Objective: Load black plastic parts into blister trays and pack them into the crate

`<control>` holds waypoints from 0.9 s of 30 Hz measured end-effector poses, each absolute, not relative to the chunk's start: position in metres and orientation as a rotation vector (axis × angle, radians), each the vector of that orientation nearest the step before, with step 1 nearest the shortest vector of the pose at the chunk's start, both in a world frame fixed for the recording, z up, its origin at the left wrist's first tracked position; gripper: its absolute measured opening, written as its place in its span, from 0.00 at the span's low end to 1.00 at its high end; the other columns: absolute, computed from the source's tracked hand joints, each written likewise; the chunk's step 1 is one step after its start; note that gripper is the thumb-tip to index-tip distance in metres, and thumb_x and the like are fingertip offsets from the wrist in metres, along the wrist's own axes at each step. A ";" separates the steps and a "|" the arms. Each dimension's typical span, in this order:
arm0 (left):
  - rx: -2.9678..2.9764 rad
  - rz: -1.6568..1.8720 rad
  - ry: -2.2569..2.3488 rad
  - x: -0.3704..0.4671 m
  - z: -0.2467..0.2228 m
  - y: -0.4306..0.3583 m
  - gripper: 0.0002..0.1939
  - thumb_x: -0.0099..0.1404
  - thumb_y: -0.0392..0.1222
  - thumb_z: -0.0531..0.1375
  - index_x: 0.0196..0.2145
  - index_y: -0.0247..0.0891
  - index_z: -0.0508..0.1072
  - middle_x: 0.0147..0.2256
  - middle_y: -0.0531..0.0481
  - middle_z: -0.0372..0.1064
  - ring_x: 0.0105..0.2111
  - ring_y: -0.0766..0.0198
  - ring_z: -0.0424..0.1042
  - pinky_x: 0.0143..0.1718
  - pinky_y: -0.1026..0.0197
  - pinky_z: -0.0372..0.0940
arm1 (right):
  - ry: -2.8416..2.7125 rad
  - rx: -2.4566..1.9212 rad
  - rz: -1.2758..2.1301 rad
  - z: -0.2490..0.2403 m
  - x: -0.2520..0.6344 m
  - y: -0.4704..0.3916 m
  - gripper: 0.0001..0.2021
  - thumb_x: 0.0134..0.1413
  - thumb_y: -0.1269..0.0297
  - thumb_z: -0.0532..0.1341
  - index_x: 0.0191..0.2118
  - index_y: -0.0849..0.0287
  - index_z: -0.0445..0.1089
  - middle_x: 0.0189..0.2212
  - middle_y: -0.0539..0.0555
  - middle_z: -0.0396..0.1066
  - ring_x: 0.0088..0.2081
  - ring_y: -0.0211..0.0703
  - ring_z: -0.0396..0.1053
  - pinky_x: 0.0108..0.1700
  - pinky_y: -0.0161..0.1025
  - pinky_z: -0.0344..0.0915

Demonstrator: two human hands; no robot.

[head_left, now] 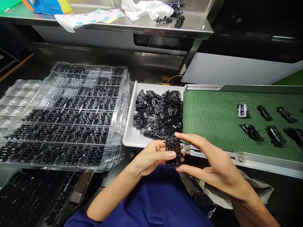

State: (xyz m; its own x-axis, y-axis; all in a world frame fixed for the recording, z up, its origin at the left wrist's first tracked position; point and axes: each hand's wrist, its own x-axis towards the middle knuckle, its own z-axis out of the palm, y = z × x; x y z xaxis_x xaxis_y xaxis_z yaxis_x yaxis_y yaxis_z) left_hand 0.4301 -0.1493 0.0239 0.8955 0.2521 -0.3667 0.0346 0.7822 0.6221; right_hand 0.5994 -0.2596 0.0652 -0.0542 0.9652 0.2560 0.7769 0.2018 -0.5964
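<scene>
My left hand (pixel 155 156) grips a small stack of black plastic parts (pixel 174 149), its thumb across the front of them. My right hand (pixel 213 164) reaches in from the right; index finger and thumb lie wide apart at the top and bottom ends of that stack, seemingly touching both. Just beyond my hands, a white tray (pixel 129 126) holds a heap of loose black plastic parts (pixel 159 110). The parts in my hands look like slim ribbed pieces set side by side; their exact kind cannot be made out.
To the left, stacked clear compartment trays (pixel 120 107) carry rows of black parts. On the right runs a green conveyor belt (pixel 208 116) with several black parts (pixel 276 135). A metal shelf (pixel 142 26) holds white cloth (pixel 146 9) and printed paper (pixel 94 17).
</scene>
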 end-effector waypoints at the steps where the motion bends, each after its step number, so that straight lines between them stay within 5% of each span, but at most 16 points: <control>1: 0.668 0.127 0.456 0.430 0.025 -0.150 0.22 0.49 0.49 0.73 0.40 0.36 0.79 0.38 0.45 0.78 0.37 0.59 0.78 0.39 0.63 0.70 | -1.861 -1.611 0.411 0.065 0.599 -0.261 0.36 0.55 0.60 0.67 0.66 0.50 0.53 0.59 0.55 0.67 0.58 0.49 0.68 0.60 0.46 0.67; 16: 0.730 0.119 0.453 0.438 0.027 -0.154 0.21 0.50 0.51 0.72 0.39 0.37 0.79 0.39 0.45 0.78 0.38 0.59 0.78 0.39 0.64 0.69 | -1.771 -1.578 0.472 0.059 0.606 -0.278 0.42 0.54 0.62 0.68 0.69 0.44 0.45 0.62 0.54 0.64 0.59 0.50 0.66 0.63 0.53 0.64; 27: 0.781 0.119 0.435 0.447 0.028 -0.156 0.21 0.51 0.48 0.72 0.42 0.36 0.80 0.40 0.43 0.79 0.40 0.56 0.78 0.39 0.63 0.68 | -1.829 -1.602 0.278 0.056 0.610 -0.283 0.43 0.55 0.62 0.67 0.70 0.50 0.41 0.59 0.59 0.67 0.59 0.53 0.66 0.65 0.58 0.58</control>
